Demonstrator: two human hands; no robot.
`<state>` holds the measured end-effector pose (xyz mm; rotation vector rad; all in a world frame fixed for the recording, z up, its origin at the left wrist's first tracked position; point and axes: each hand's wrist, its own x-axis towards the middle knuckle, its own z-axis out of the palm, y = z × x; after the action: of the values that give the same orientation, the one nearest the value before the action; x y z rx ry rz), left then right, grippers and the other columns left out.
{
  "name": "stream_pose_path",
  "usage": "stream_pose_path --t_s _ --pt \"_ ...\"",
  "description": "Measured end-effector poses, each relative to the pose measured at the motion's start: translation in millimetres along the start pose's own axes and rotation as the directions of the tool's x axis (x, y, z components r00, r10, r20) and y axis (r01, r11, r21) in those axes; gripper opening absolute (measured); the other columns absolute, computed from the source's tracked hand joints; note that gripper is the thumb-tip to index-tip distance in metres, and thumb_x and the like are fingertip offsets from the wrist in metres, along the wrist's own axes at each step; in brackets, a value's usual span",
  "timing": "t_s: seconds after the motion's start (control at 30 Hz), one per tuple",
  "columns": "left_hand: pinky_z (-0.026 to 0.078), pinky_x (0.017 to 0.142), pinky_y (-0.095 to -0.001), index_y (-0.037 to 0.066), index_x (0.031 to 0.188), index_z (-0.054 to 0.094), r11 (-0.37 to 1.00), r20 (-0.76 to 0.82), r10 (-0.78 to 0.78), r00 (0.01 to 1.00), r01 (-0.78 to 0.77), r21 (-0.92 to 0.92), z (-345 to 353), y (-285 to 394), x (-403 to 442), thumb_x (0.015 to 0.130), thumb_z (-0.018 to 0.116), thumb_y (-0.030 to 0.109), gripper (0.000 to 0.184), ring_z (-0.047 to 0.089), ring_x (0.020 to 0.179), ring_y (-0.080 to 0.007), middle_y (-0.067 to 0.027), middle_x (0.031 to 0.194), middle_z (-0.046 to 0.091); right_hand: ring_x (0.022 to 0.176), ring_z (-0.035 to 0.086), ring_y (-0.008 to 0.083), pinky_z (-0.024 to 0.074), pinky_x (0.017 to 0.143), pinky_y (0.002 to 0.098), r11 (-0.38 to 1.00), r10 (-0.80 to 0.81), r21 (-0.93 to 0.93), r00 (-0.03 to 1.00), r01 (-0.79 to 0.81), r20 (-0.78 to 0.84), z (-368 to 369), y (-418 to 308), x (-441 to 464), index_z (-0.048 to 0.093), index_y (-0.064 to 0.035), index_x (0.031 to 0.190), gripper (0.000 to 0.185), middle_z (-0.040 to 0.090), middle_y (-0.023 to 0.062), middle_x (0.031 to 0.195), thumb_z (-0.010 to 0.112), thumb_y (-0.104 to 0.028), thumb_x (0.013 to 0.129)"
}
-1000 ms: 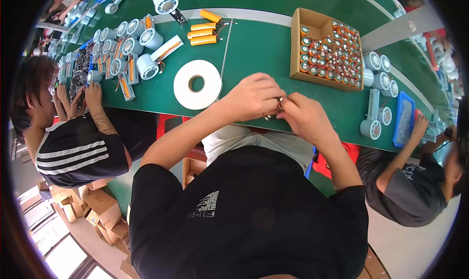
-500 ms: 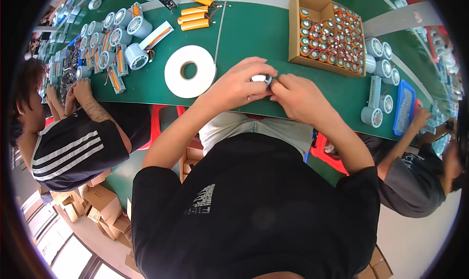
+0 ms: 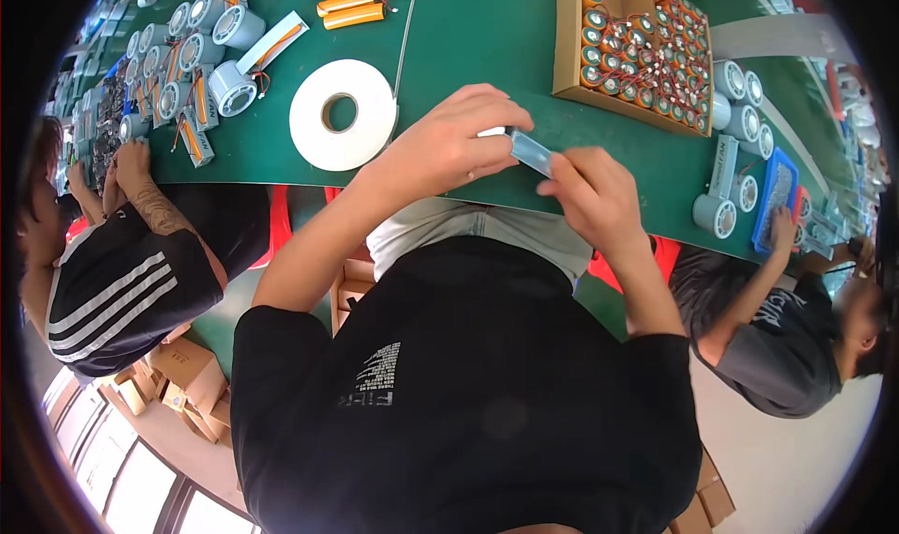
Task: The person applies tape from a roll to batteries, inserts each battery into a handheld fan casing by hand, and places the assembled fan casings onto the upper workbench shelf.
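Observation:
Between my hands is a light blue-grey fan housing, its box-shaped handle (image 3: 531, 152) showing in the gap and slanting down to the right. My left hand (image 3: 454, 141) wraps round the other end, where a white part peeks out between the fingers; most of that end is hidden. At the handle's right end, the thumb and fingers of my right hand (image 3: 597, 192) are closed on it. Both hands are just above the front edge of the green table (image 3: 478, 43). A big roll of white tape (image 3: 370, 113) lies left of my left hand.
Orange battery packs (image 3: 354, 12) lie behind the tape. A cardboard box (image 3: 571, 80) of wired batteries stands at back right. Fan housings (image 3: 239, 29) crowd the left, with more (image 3: 721, 188) on the right near a blue tray (image 3: 763, 239). Co-workers sit on both sides.
My hands have moved apart, my right hand going right and slightly down, so the handle shows between them. The whole view has shifted a little. The right co-worker's hand has moved over the blue tray.

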<state>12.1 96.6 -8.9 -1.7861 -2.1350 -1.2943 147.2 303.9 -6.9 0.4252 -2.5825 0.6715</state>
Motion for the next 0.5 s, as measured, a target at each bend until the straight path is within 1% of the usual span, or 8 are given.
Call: stream_pose_path --t_s 0.07,0.17,0.2,0.23,0.33,0.4,0.5 --pt "0.052 0.1 -0.0397 0.002 0.067 0.05 1.0 -0.022 0.002 1.0 -0.002 -0.016 2 3 -3 0.078 0.079 0.003 0.032 0.064 0.105 -0.0268 -0.0071 0.117 0.066 0.082 0.059 0.0222 0.0509 0.065 0.0307 0.999 -0.033 -0.031 0.993 0.037 0.116 1 0 7 0.061 -0.0086 0.109 0.03 0.063 0.0042 0.101 0.073 -0.005 0.082" --pt "0.053 0.094 -0.0374 0.001 0.066 0.047 0.985 -0.04 -0.12 0.992 0.114 -0.13 3 6 -8 0.077 0.079 0.001 0.034 0.064 0.105 -0.0259 -0.0079 0.12 0.065 0.088 0.058 0.0233 0.0503 0.069 0.0305 0.999 -0.019 -0.038 0.942 0.034 0.336 12 1 21 0.063 -0.0085 0.11 0.028 0.062 0.0055 0.105 0.069 -0.002 0.084" --pt "0.054 0.092 -0.0366 0.001 0.066 0.047 0.975 -0.043 -0.158 0.986 0.149 -0.166 2 6 -9 0.077 0.079 0.0 0.035 0.064 0.105 -0.0256 -0.0081 0.121 0.064 0.089 0.058 0.0235 0.0502 0.07 0.0304 0.999 -0.02 -0.038 0.929 0.036 0.369 13 1 26 0.063 -0.0085 0.11 0.028 0.061 0.0057 0.106 0.068 -0.001 0.084" --pt "0.054 0.092 -0.0366 0.001 0.066 0.047 0.976 -0.045 -0.158 0.986 0.149 -0.161 1 4 -9 0.077 0.079 0.0 0.035 0.064 0.105 -0.0256 -0.0081 0.121 0.064 0.09 0.058 0.0237 0.0501 0.071 0.0304 0.998 -0.02 -0.039 0.916 0.039 0.401 14 1 30 0.064 -0.0085 0.11 0.027 0.061 0.006 0.106 0.067 -0.001 0.084" --pt "0.054 0.087 -0.0348 0.001 0.066 0.044 0.974 -0.042 -0.158 0.987 0.149 -0.173 2 4 -12 0.077 0.079 -0.002 0.037 0.064 0.107 -0.0253 -0.0087 0.124 0.063 0.094 0.057 0.0249 0.0492 0.075 0.0318 0.992 0.018 0.105 0.882 -0.076 0.472 1 4 32 0.064 -0.0073 0.108 0.026 0.059 0.007 0.111 0.063 0.002 0.084" --pt "0.054 0.086 -0.0341 0.001 0.065 0.044 0.97 -0.036 -0.159 0.987 0.149 -0.191 5 0 -12 0.076 0.079 -0.002 0.037 0.063 0.107 -0.0252 -0.0089 0.124 0.062 0.095 0.057 0.0254 0.0489 0.076 0.0322 0.981 0.041 0.145 0.865 -0.13 0.501 -1 6 31 0.063 -0.0069 0.108 0.025 0.059 0.0073 0.112 0.062 0.003 0.085" --pt "0.053 0.086 -0.0346 0.002 0.066 0.042 0.973 -0.044 -0.166 0.985 0.157 -0.172 4 1 -9 0.077 0.08 -0.001 0.039 0.062 0.109 -0.0258 -0.0087 0.124 0.062 0.094 0.057 0.0275 0.0488 0.08 0.0345 0.948 0.133 0.2 0.878 -0.249 0.461 0 3 22 0.06 -0.0061 0.112 0.029 0.058 0.0102 0.113 0.062 0.004 0.084"
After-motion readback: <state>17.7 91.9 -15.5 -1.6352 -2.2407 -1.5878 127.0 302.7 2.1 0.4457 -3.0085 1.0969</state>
